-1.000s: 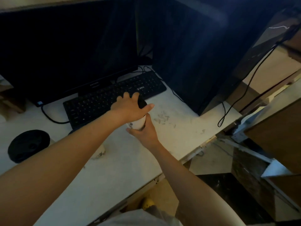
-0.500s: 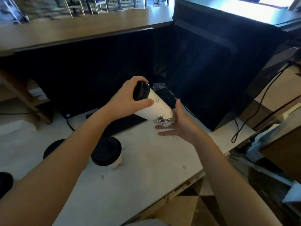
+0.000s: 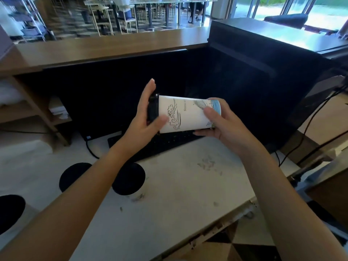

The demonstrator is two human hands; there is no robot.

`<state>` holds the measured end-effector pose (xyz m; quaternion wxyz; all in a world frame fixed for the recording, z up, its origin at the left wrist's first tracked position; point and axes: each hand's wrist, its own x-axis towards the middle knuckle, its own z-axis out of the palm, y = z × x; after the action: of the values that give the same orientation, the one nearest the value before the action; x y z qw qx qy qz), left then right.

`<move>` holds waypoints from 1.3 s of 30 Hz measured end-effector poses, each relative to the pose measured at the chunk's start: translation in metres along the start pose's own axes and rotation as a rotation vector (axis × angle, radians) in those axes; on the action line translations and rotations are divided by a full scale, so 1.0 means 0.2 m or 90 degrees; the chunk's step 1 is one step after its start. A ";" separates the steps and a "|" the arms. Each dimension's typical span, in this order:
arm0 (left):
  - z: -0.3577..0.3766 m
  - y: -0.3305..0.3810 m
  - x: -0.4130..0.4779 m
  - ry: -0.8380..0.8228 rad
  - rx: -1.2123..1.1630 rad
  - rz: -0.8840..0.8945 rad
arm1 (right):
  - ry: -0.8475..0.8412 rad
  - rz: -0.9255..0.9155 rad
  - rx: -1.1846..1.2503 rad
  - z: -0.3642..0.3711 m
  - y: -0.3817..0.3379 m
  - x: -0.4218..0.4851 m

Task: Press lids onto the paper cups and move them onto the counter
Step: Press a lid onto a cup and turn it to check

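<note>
Currently, head view only: paper cup (image 3: 184, 115) at frame centre, sideways, held clear of white desk (image 3: 178, 185). Left hand (image 3: 144, 119) flat against black lid (image 3: 153, 108), fingers straight, thumb over rim, probably seating lid. Right hand (image 3: 224, 125) fingers curled round base as backstop. Wooden counter (image 3: 113, 46) across upper frame, cup not there yet. Another lidded cup (image 3: 128, 178) lower left of centre.

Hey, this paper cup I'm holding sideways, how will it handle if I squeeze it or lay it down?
The paper cup probably dents under a hard grip, being thin paper. Laid on the desk it would likely roll in a curve, since it tapers. The black lid may stiffen that end.
</note>
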<state>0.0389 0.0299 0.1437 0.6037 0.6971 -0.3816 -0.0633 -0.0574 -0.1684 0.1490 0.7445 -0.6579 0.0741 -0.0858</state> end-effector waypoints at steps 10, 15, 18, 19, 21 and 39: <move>-0.01 0.05 0.01 -0.060 -0.360 -0.368 | -0.120 -0.093 -0.136 -0.07 -0.06 -0.04; 0.04 0.01 0.01 0.036 -0.210 -0.253 | -0.063 -0.010 -0.097 -0.08 -0.01 0.02; 0.05 0.01 -0.01 0.071 -0.007 -0.118 | -0.027 0.131 -0.033 -0.07 0.02 0.05; 0.05 0.02 -0.01 0.071 0.070 -0.064 | -0.035 0.159 -0.030 -0.06 0.02 0.05; 0.04 0.03 -0.01 0.053 0.155 0.034 | -0.051 0.183 -0.010 -0.04 0.03 0.06; -0.08 0.03 0.08 -0.086 -0.342 -0.347 | -0.181 -0.101 0.033 -0.07 -0.02 0.07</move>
<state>0.0562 0.0323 0.1599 0.6991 0.5844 -0.1916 -0.3647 -0.0471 -0.1850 0.1517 0.7552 -0.6477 -0.0864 -0.0521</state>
